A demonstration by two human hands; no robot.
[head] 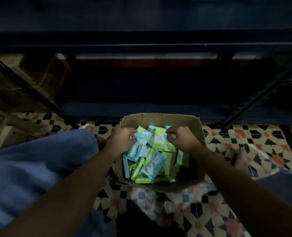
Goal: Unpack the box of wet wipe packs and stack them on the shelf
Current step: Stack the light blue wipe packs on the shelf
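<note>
Both forearms reaching down from the near edge into an open cardboard box (pixel 160 118). Left hand (pixel 123 139) curled onto a pale blue wet wipe pack (pixel 138 148); right hand (pixel 180 138) pinching a green pack (pixel 159 140) at its edge. Loose pile of blue and green packs (pixel 150 165) filling the box. Box on patterned floor tiles (pixel 244 139), just before a dark metal shelf (pixel 141 45). Blue-trousered knee (pixel 39 159) at left.
</note>
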